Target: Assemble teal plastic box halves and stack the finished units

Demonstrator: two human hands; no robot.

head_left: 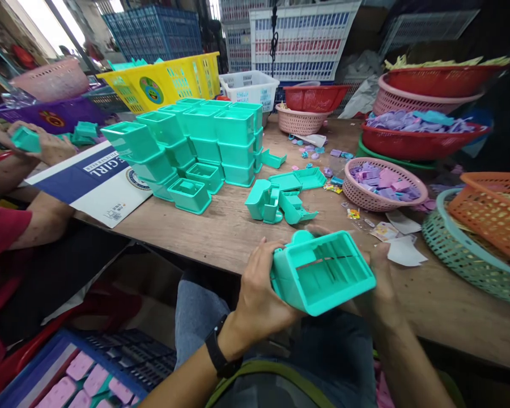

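A turquoise plastic box (287, 283) with an open rectangular end is held over the table's front edge, tilted toward me. My left hand (259, 283) is closed around its left side, thumb below. At the box's right side is my right hand (380, 277), blurred, with its fingers partly hidden behind the box. Just beyond, on the table, lie several loose turquoise parts: an upright piece (259, 201), a curved piece (295, 209) and a flat shallow tray-like piece (310, 178). Stacked turquoise boxes (238, 133) stand to the left of them.
A co-worker's hands (53, 147) hold a turquoise part at the left, beside a white and blue cardboard sheet (97, 175). A pink basket (382, 204) of purple pieces and a mint basket (454, 255) stand right. Below left is a blue crate (68, 340).
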